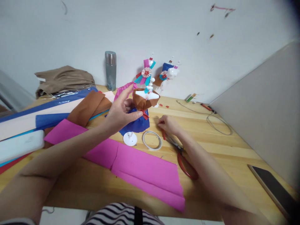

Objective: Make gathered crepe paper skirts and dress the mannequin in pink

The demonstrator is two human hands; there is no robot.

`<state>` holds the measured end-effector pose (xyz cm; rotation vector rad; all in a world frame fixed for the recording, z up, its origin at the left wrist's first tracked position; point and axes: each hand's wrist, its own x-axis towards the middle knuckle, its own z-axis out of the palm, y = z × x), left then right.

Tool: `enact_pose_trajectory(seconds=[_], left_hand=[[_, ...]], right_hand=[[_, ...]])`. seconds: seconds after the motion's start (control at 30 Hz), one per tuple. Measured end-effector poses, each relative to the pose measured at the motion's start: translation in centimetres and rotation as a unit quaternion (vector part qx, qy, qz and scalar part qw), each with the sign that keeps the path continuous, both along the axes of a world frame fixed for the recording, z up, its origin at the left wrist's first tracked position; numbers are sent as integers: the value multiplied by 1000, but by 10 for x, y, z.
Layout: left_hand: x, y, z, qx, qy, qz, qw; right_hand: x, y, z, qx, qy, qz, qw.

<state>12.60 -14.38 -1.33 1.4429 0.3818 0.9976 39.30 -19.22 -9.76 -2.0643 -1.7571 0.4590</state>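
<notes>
The paper-wrapped figure [145, 103] is near the middle of the desk [215, 162], beyond a pink sheet [147, 168]. The left hand [123, 107] pinches it near its red tie [145, 115]. The right hand [170, 125] is curled; whether it grips anything, I cannot tell. Scissors [179, 148] lie just beside it, near a tape ring [152, 148].

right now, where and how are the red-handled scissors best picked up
Probably by the red loop of the scissors, coming from the table's near edge: the loop sits nearest the person, the dark metal farther off, and the right forearm crowds its right side.
</notes>
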Motion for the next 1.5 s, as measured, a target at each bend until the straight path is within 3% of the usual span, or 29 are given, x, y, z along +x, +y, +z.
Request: enact_pose_trajectory(seconds=[0.2, 0.4, 0.53, 0.6, 0.67, 0.77, 0.87, 0.97, 1.1, 1.23, 1.37, 1.43, 1.5], left_hand=[[1, 2, -6, 0, -19, -20, 1000], [-1, 1, -4, 13, -8, -16, 1000], [1, -1, -4, 14, -14, -14, 1000], [2, -2, -5, 18, -22, -11, 1000], [2, -4, -5, 28, -30, -7, 999], [2, -5, -5, 39, -30, -11, 999], [1, -5, -5, 39, -20, -26, 999], [1, -4, -7, 43, -13, -32, 998], [3, -2, -13, 57, -16, -34, 998], [3, -1, -13, 69, -19, -26, 997], [2, -2, -7, 38, -23, -13, 999], [2, -3, -4, 22, -20, -15, 999], [1, -3, -3, 14, -15, -16, 1000]], right_hand=[[0, -2, 13, 67, -44, -33, 996], [-10, -1, 20, 111, 6, 3, 994], [-48, -27, 40, 169, 73, 25, 983], [-75, -42, 57, 263, 118, 76, 955], [-100, -51, 72, 336, 69, 108, 933], [-123, -55, 86, 391, 6, 101, 915], [-127, -53, 91, 379, 44, 83, 921], [-126, -53, 93, 313, 205, 58, 926], [-126, -50, 96, 221, 424, 37, 878], [-126, -46, 102, 176, 541, 19, 822], [-117, -48, 104, 168, 563, 30, 809], [-111, -49, 101, 191, 528, 20, 827], [-103, -48, 93, 220, 448, -13, 867]])
